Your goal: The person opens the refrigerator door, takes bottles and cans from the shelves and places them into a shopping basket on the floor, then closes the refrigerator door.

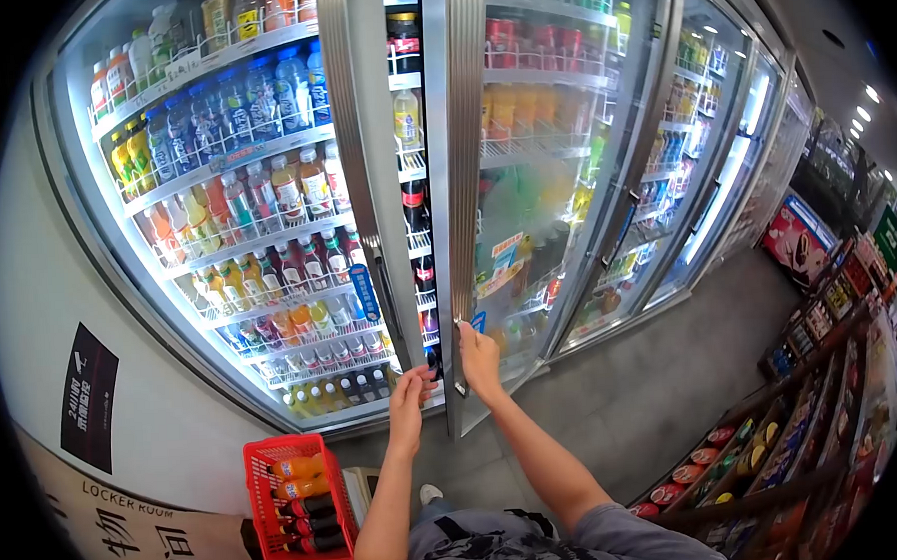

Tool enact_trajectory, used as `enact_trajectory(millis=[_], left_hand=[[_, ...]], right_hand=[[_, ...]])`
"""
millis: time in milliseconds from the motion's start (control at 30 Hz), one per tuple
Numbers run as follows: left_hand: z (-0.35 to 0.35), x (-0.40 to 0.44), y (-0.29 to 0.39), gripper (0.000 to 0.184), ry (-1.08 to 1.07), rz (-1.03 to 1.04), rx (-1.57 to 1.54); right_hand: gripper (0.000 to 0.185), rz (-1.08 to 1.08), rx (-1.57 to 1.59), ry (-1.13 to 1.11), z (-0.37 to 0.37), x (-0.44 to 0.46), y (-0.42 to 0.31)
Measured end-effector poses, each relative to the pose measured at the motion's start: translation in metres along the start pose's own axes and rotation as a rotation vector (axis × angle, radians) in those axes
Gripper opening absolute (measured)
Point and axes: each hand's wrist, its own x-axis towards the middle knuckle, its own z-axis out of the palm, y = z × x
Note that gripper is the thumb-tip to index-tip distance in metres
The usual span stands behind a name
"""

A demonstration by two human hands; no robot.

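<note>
My right hand (480,359) is wrapped round the handle (459,330) of a glass cooler door (526,217). That door stands ajar, its pane partly fogged. Close by on the left, my left hand (408,407) is at the low end of the gap, fingers loosely bent and a little apart, with nothing visible in them. Through the gap show several shelves with dark-capped cola bottles (415,206) and a yellow-labelled bottle (407,120). Left of the gap, another glass door (236,219) is closed over rows of drink bottles.
On the floor at lower left sits a red basket (257,509) holding orange soda bottles (302,487) and dark cola bottles (314,526). More coolers (683,160) line the wall to the right. A snack rack (767,456) stands along the right side of the grey-floored aisle (663,371).
</note>
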Motion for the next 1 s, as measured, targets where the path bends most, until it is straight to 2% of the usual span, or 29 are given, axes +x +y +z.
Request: enact_trajectory(millis=[100,233,300,467,633,733,900,967,1000], left_hand=[[0.018,-0.022,0.001,0.031,0.005,0.025,0.011],[0.041,-0.051,0.001,0.031,-0.013,0.034,0.021],[0.049,-0.064,-0.008,0.031,-0.041,0.031,0.024],[0.078,-0.096,-0.029,0.032,-0.131,-0.002,0.029],[0.112,-0.104,-0.032,0.032,-0.201,-0.009,-0.002],[0.127,-0.106,-0.028,0.031,-0.231,-0.025,-0.021],[0.146,-0.112,-0.027,0.030,-0.274,-0.046,-0.030],[0.158,-0.112,-0.030,0.030,-0.313,-0.041,-0.033],[0.164,-0.111,-0.032,0.031,-0.334,-0.037,-0.036]], right_hand=[[0.054,-0.004,-0.048,0.078,-0.037,-0.032,-0.027],[0.053,0.034,-0.023,0.059,-0.084,-0.055,-0.015],[0.046,0.022,0.019,0.095,-0.110,-0.070,-0.016],[0.048,0.011,-0.128,0.203,-0.174,-0.102,-0.024],[0.042,0.049,-0.084,0.318,-0.229,-0.124,-0.040],[0.037,-0.055,-0.083,0.436,-0.258,-0.133,-0.039],[0.033,-0.038,-0.104,0.571,-0.303,-0.144,-0.038],[0.030,-0.138,-0.280,0.674,-0.316,-0.148,-0.042],[0.022,-0.150,-0.236,0.703,-0.322,-0.149,-0.041]])
